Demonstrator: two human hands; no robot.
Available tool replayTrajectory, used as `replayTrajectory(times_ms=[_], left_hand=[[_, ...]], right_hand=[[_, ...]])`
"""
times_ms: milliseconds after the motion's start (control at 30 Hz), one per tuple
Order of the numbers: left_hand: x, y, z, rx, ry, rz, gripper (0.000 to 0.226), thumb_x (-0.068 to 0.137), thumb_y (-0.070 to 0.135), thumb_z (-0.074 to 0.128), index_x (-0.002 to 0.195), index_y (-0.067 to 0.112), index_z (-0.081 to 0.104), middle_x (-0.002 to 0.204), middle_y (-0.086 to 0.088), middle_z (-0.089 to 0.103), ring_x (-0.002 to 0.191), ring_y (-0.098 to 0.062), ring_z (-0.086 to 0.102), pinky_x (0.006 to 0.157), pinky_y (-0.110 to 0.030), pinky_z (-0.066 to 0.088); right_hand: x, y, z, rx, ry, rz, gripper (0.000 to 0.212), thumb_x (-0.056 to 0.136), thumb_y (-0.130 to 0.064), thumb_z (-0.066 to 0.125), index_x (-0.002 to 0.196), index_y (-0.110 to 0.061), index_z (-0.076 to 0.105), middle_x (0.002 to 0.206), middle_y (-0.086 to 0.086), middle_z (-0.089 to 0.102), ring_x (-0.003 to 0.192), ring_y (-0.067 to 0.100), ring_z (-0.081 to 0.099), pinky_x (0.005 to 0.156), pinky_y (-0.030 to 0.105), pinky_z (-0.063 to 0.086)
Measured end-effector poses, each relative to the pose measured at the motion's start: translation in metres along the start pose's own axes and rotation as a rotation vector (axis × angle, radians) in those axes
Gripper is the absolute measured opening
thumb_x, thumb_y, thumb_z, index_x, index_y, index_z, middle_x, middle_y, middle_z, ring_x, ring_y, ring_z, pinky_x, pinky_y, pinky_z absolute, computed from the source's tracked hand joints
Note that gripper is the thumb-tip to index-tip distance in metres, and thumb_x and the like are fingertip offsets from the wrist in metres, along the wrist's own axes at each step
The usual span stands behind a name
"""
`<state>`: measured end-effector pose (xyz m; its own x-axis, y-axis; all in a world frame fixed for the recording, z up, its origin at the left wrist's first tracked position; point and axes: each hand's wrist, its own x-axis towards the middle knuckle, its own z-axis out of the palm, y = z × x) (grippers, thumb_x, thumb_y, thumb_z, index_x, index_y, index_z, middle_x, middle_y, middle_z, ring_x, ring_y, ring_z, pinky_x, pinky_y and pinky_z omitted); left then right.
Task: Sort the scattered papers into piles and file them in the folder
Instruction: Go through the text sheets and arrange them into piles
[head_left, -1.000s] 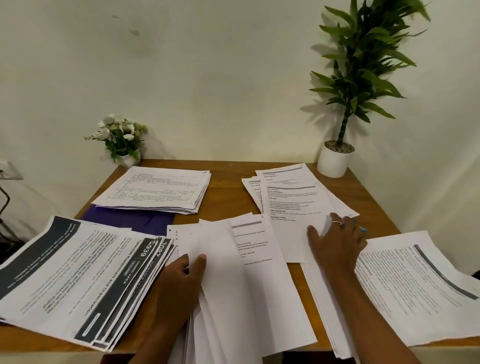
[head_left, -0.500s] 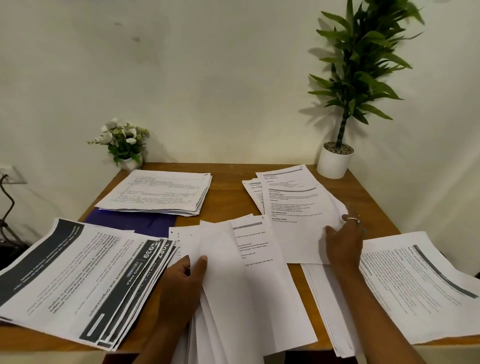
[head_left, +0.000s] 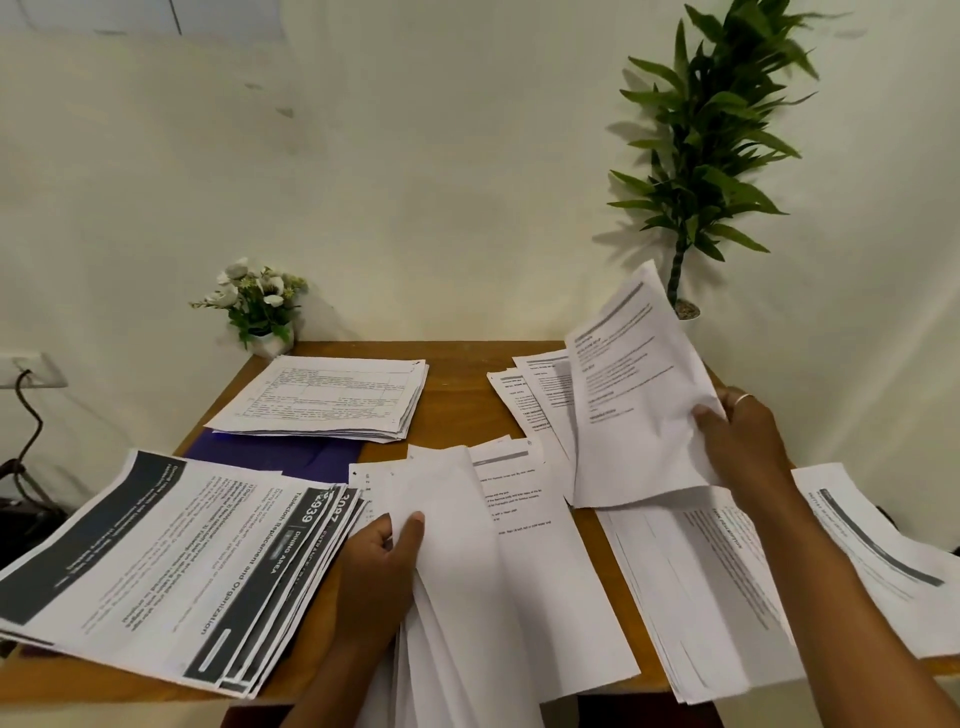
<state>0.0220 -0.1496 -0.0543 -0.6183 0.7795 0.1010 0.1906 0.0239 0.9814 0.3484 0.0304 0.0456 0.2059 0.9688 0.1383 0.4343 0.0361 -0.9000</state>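
Note:
My right hand (head_left: 737, 441) pinches the right edge of a printed sheet (head_left: 631, 400) and holds it tilted up above the far right pile (head_left: 530, 395). My left hand (head_left: 379, 561) grips a fanned bundle of white sheets (head_left: 467, 571) at the table's front middle, thumb on top. A purple folder (head_left: 275, 457) lies partly under a neat pile of forms (head_left: 327, 397) at the back left. A spread pile with dark headers (head_left: 171, 561) fills the front left. Another pile (head_left: 717, 582) lies at the front right under my right forearm.
The wooden table (head_left: 457, 395) stands against a pale wall. A small white flower pot (head_left: 260, 306) sits at its back left corner and a tall green plant (head_left: 701, 156) at its back right. A wall socket with a cable (head_left: 26, 395) is at the far left.
My right hand has taken hold of the top sheet of the far right pile and lifted it off the table. My left hand keeps its grip on the fanned bundle.

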Motion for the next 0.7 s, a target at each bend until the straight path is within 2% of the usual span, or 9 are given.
replayTrajectory(times_ms=[133,200,300,367,433,533,600,667,700], left_hand=[[-0.004,0.003,0.001,-0.041,-0.016,0.024,0.042,0.096,0.017,0.067,0.059,0.008,0.05,0.047,0.01,0.051,0.046,-0.004,0.052,0.052,-0.017,0.045],[-0.004,0.002,0.001,-0.083,-0.015,0.015,0.029,0.097,0.015,0.066,0.068,0.008,0.062,0.06,0.013,0.065,0.06,-0.004,0.065,0.054,-0.014,0.051],[-0.002,0.001,-0.002,-0.15,0.033,-0.025,0.01,0.097,0.017,0.067,0.092,0.011,0.074,0.089,0.003,0.076,0.087,-0.017,0.074,0.064,-0.017,0.058],[-0.002,0.002,-0.005,-0.225,0.054,-0.088,0.007,0.097,0.018,0.067,0.094,0.018,0.074,0.093,0.007,0.078,0.092,-0.012,0.074,0.071,-0.021,0.059],[-0.003,0.004,-0.008,-0.275,0.059,-0.147,0.007,0.098,0.019,0.067,0.098,0.017,0.074,0.096,0.008,0.078,0.091,-0.012,0.075,0.078,-0.032,0.06],[-0.002,0.004,-0.008,-0.259,0.066,-0.173,0.01,0.098,0.022,0.067,0.1,0.015,0.074,0.098,0.004,0.078,0.091,-0.014,0.074,0.078,-0.032,0.059],[0.0,0.001,-0.008,-0.175,0.046,-0.131,0.01,0.098,0.023,0.067,0.094,0.017,0.074,0.094,0.006,0.077,0.089,-0.014,0.074,0.076,-0.029,0.058],[0.002,-0.002,-0.005,-0.067,0.03,-0.073,0.022,0.098,0.023,0.067,0.083,0.007,0.071,0.081,0.003,0.075,0.078,-0.02,0.072,0.072,-0.029,0.059],[0.001,-0.001,-0.004,-0.022,0.031,-0.045,0.031,0.098,0.021,0.067,0.072,0.003,0.065,0.069,0.004,0.071,0.069,-0.02,0.069,0.066,-0.024,0.057]], right_hand=[[-0.01,-0.015,0.001,0.163,-0.003,-0.013,0.016,0.102,-0.016,0.059,0.117,-0.02,0.064,0.106,0.001,0.069,0.092,0.019,0.064,0.068,0.025,0.047],[-0.018,-0.017,0.007,0.221,-0.069,0.043,0.016,0.101,-0.016,0.061,0.116,-0.02,0.064,0.105,0.001,0.07,0.089,0.017,0.067,0.065,0.025,0.051],[-0.027,-0.009,0.019,0.195,-0.212,0.135,0.019,0.099,-0.016,0.065,0.115,-0.024,0.062,0.108,0.003,0.072,0.091,0.024,0.07,0.074,0.037,0.06],[-0.034,-0.003,0.025,0.113,-0.374,0.192,0.026,0.095,-0.01,0.067,0.117,-0.023,0.06,0.107,0.003,0.071,0.095,0.026,0.069,0.082,0.042,0.06],[-0.041,0.005,0.029,-0.011,-0.542,0.252,0.032,0.089,-0.004,0.071,0.116,-0.018,0.06,0.104,0.006,0.071,0.093,0.026,0.069,0.083,0.041,0.059],[-0.051,0.012,0.031,-0.343,-0.746,0.265,0.042,0.081,-0.018,0.08,0.116,-0.025,0.058,0.111,0.006,0.068,0.099,0.025,0.068,0.087,0.041,0.059],[-0.056,0.012,0.034,-0.436,-0.845,0.267,0.048,0.076,-0.03,0.086,0.114,-0.025,0.058,0.112,0.004,0.069,0.1,0.022,0.069,0.091,0.04,0.059],[-0.058,0.009,0.038,-0.497,-0.936,0.274,0.061,0.069,-0.052,0.089,0.117,-0.024,0.063,0.111,0.001,0.073,0.1,0.019,0.072,0.093,0.038,0.059],[-0.058,0.01,0.04,-0.535,-0.971,0.262,0.074,0.062,-0.065,0.088,0.12,-0.024,0.064,0.112,-0.001,0.074,0.1,0.018,0.072,0.094,0.038,0.058]])
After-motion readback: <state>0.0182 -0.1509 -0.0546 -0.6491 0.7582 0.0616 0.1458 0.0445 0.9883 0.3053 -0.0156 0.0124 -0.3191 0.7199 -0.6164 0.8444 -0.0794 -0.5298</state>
